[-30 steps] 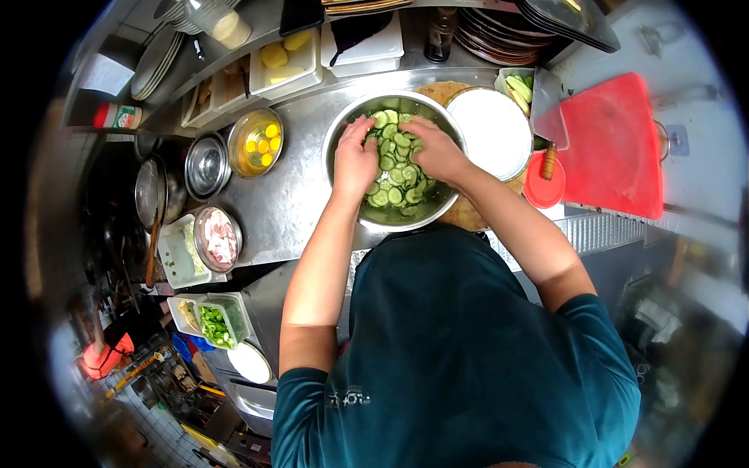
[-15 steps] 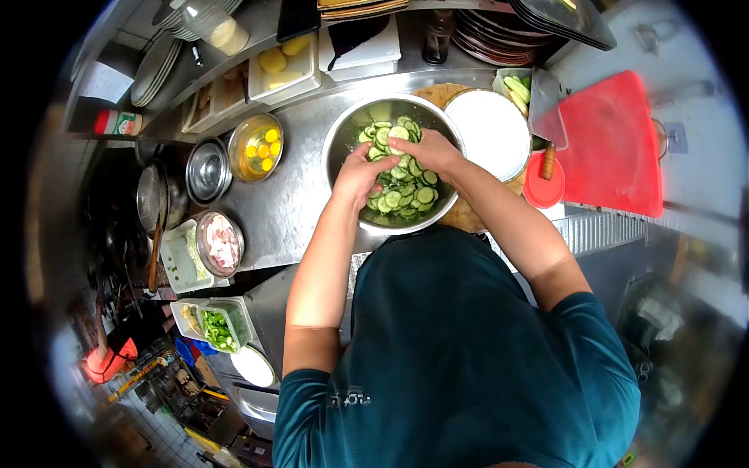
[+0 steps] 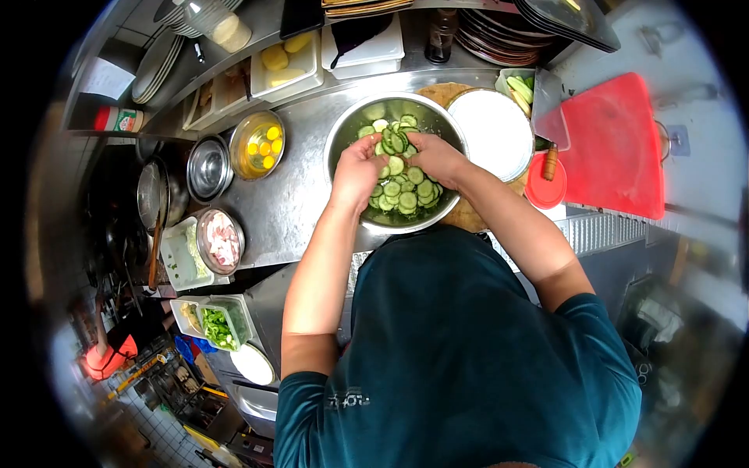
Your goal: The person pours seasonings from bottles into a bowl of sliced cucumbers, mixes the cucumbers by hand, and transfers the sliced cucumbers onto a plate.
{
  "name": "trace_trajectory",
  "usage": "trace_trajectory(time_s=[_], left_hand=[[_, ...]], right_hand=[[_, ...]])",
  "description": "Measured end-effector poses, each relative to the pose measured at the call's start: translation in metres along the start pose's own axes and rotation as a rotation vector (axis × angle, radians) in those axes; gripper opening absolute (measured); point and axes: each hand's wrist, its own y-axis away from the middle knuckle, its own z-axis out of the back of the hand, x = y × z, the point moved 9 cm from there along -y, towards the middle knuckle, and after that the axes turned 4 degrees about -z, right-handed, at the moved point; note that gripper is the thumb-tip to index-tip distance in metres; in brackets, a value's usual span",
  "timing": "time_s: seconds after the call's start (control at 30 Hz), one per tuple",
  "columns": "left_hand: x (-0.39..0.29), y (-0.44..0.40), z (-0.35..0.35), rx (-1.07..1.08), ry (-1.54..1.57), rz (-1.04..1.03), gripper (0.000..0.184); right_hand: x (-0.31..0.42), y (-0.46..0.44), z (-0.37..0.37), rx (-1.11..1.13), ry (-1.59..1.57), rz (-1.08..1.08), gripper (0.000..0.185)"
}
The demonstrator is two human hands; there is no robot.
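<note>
A steel mixing bowl (image 3: 340, 125) holds many thin green cucumber slices (image 3: 406, 195). My left hand (image 3: 359, 168) reaches in over the bowl's left side, its fingers curled against some slices. From the right, my right hand (image 3: 437, 158) faces it with bent fingers. Between the two hands a small heap of slices is gripped and slightly raised above the others. Some fingertips are hidden among the cucumber.
To the left stand a bowl of cracked eggs (image 3: 257, 168), a bowl with clear liquid (image 3: 208, 178) and a bowl of raw sliced meat (image 3: 226, 249). On the right are a round white lid or plate (image 3: 490, 136), a red lid (image 3: 544, 187) and a red cutting board (image 3: 612, 148).
My hands have drawn some slices up between them, and the right hand has shifted slightly right and down. The slices in the bowl lie differently.
</note>
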Motion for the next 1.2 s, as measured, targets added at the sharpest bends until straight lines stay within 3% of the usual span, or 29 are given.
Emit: trace_trajectory(time_s=[0.13, 0.27, 0.4, 0.5, 0.6, 0.7, 0.8, 0.83, 0.87, 0.97, 1.07, 1.2], left_hand=[[-0.012, -0.002, 0.005, -0.121, -0.470, -0.149, 0.020], [-0.019, 0.001, -0.008, -0.071, -0.515, -0.113, 0.014], [-0.025, 0.003, -0.003, -0.072, -0.798, -0.272, 0.022], [-0.032, 0.008, 0.009, -0.190, -1.144, -0.524, 0.042], [0.005, 0.007, 0.041, -0.231, -0.538, 0.043, 0.063], [0.012, 0.033, 0.030, -0.247, -0.260, 0.313, 0.053], [0.063, 0.031, 0.035, -0.217, -0.056, 0.483, 0.041], [0.074, 0.030, 0.029, -0.211, 0.008, 0.516, 0.041], [0.082, 0.029, 0.023, -0.207, 0.070, 0.544, 0.041], [0.084, 0.023, 0.015, -0.169, 0.228, 0.373, 0.041], [0.058, 0.022, 0.003, -0.018, 0.404, 0.292, 0.051], [-0.010, 0.027, 0.001, -0.020, 0.126, 0.136, 0.063]], right_hand=[[0.021, 0.011, -0.005, 0.041, -0.215, 0.089, 0.041], [0.017, 0.006, 0.015, -0.105, -0.003, 0.080, 0.030], [0.019, 0.012, 0.018, -0.144, 0.119, 0.017, 0.040], [0.041, 0.022, 0.007, -0.205, 0.787, 0.462, 0.051], [0.032, 0.038, 0.035, -0.440, 0.532, 0.023, 0.060], [0.025, 0.074, 0.012, -0.391, -0.182, -0.281, 0.065], [-0.029, 0.054, -0.007, -0.221, -0.567, -0.425, 0.060], [-0.020, 0.064, -0.013, -0.297, -0.547, -0.477, 0.051], [-0.026, 0.057, -0.014, -0.268, -0.568, -0.466, 0.049], [-0.061, 0.031, -0.012, -0.202, -0.729, -0.413, 0.043], [-0.042, 0.035, -0.003, -0.153, -0.853, -0.329, 0.040], [0.013, 0.051, 0.005, -0.071, -0.931, -0.167, 0.036]])
